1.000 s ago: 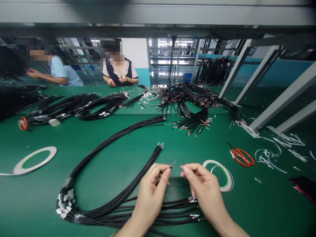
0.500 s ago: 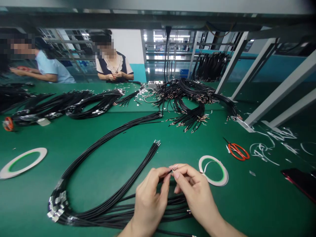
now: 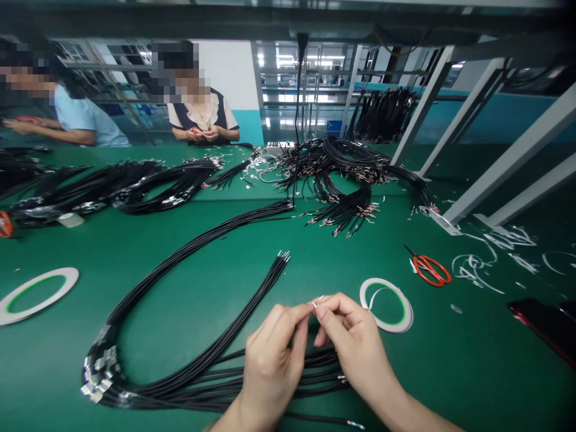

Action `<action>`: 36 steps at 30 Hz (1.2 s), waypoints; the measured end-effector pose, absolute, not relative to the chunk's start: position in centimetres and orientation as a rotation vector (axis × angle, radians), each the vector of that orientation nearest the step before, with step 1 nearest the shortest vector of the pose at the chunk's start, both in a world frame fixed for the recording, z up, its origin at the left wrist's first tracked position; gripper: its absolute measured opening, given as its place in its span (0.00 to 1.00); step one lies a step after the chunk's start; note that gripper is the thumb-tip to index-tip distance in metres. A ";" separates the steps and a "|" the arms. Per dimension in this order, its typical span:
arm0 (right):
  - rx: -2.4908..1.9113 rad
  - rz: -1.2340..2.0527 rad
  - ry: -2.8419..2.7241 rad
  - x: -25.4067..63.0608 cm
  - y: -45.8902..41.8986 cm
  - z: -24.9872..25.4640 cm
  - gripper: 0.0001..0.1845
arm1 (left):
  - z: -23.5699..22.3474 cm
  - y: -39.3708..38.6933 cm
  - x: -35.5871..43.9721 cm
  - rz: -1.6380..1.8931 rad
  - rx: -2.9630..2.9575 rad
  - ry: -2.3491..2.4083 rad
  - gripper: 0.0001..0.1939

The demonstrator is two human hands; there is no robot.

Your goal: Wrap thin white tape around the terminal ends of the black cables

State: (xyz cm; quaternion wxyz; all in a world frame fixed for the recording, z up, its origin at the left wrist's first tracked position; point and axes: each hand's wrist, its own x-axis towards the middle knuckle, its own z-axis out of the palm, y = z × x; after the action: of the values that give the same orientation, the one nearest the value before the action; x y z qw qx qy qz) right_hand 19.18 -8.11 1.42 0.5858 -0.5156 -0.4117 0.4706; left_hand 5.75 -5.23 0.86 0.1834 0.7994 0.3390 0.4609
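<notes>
My left hand (image 3: 272,360) and my right hand (image 3: 353,345) meet low in the middle of the view, fingertips pinched together on the metal tip of a black wire (image 3: 316,300). Both hands are closed on that wire end. Under them lies a bundle of black wires (image 3: 180,282) that loops left across the green table (image 3: 216,240), with its free ends (image 3: 282,258) pointing up just beyond my left hand. A roll of white tape (image 3: 387,297) lies right of my right hand.
Red-handled scissors (image 3: 429,270) and white tape scraps (image 3: 481,270) lie at the right, a dark red flat object (image 3: 542,321) further right. Another tape ring (image 3: 36,291) is at the left. Piles of black wires (image 3: 346,180) fill the back. Two people (image 3: 198,114) work across the table.
My right hand has moved left and joined my left hand at the wire tip; a second ago the fingertips were apart. The view has shifted slightly.
</notes>
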 end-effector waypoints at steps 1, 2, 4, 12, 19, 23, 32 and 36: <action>-1.203 1.098 -0.959 19.2 -8.1 1.4 0.11 | 0.9 -5.2 5.8 1.299 2.255 0.956 0.15; -1.202 1.098 -0.958 19.2 -8.1 1.5 0.11 | 0.9 -5.2 5.8 1.299 2.256 0.957 0.15; -1.197 1.097 -0.959 19.2 -8.1 1.5 0.11 | 0.8 -5.2 5.8 1.297 2.259 0.960 0.15; -1.188 1.096 -0.961 19.2 -8.0 1.6 0.12 | 0.7 -5.1 5.8 1.281 2.263 0.958 0.16; -1.203 1.086 -0.981 19.2 -7.9 1.6 0.11 | 0.5 -5.1 5.8 1.289 2.270 0.961 0.17; -1.216 1.089 -0.989 19.3 -7.9 1.6 0.11 | 0.3 -5.2 5.8 1.283 2.270 0.977 0.17; -1.227 1.070 -1.058 19.5 -7.9 1.7 0.10 | 0.5 -5.1 5.9 1.282 2.248 0.992 0.15; -1.225 1.080 -1.039 19.6 -7.9 1.7 0.10 | 0.4 -5.2 5.8 1.283 2.261 1.002 0.15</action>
State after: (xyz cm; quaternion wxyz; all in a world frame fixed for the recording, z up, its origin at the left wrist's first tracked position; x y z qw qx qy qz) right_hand 19.59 -7.86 1.72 0.5672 -0.5212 -0.4423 0.4594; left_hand 5.84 -5.22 0.39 0.1768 0.7988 0.3540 0.4531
